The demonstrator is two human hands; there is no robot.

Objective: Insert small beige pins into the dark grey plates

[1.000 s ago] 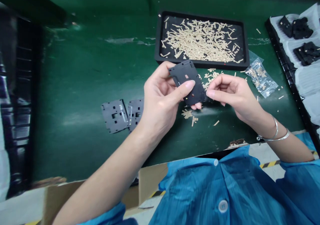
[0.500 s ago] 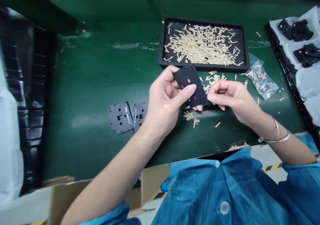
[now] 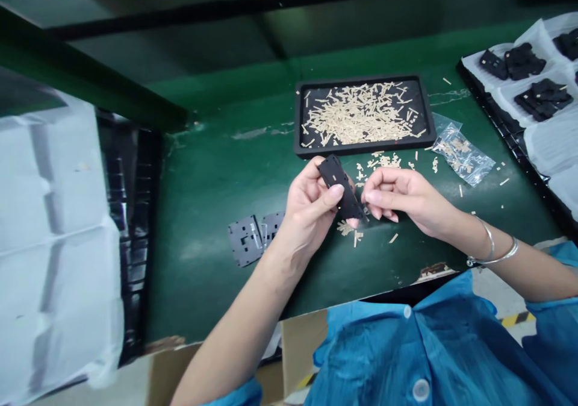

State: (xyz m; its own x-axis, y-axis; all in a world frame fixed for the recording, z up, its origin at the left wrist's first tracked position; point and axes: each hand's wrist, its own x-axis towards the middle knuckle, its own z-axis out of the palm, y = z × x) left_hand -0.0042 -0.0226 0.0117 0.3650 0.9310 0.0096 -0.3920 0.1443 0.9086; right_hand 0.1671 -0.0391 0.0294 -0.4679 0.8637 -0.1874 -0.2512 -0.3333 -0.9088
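Note:
My left hand [image 3: 307,207] grips a thin black plastic plate [image 3: 333,171] with small cut-outs, its thumb across the face. The plate is tilted, so its face looks narrow. Close by its right edge, my right hand [image 3: 397,198] has thumb and forefinger pinched together; whatever is between them is too small to make out. On the bench left of my left forearm lies a similar black plate [image 3: 244,243] with square holes and a shiny strip. A second such plate [image 3: 271,222] is partly hidden by the arm. Small beige strips [image 3: 345,227] lie scattered below my hands.
A black tray [image 3: 365,149] beyond my hands holds a heap of beige strips [image 3: 361,114]. Right of it lies a clear plastic bag [image 3: 465,156] with beige pieces. A white-lined tray [image 3: 548,138] with black parts stands far right; another white-lined tray [image 3: 72,261] stands left.
The black plate has turned in my left hand and now shows a narrower face. My right hand stays pinched close to its edge. The camera view has shifted, showing more of the left tray.

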